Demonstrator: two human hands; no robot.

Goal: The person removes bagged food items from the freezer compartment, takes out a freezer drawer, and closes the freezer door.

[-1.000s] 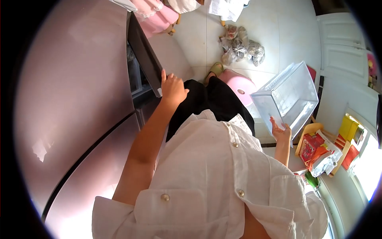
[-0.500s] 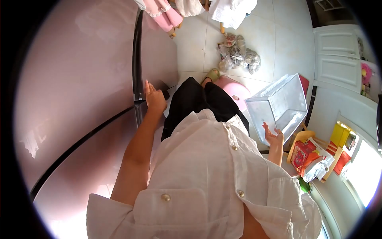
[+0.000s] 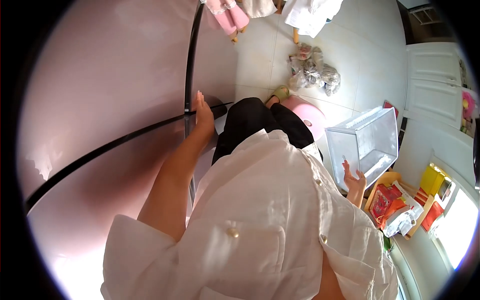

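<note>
On the left, my left hand (image 3: 202, 116) lies against the glossy pinkish refrigerator (image 3: 115, 65), with its fingers straight and together, beside the place where the dark door seams meet. A clear plastic drawer (image 3: 342, 147) stands tilted on the right, its open side facing away to the right. My right hand (image 3: 354, 181) is in front of the drawer's near lower wall, thumb and fingers apart. Whether it touches the drawer I cannot tell.
Several filled plastic bags (image 3: 312, 70) lie on the tiled floor ahead. A pink stool (image 3: 306, 116) is by my feet. At the right, a wooden chair (image 3: 387, 179) holds boxes and bags. White cabinets (image 3: 434, 90) line the far right.
The gap between the refrigerator doors has narrowed under my left hand, whose fingers have straightened. My view has shifted; my right hand keeps about the same place by the drawer.
</note>
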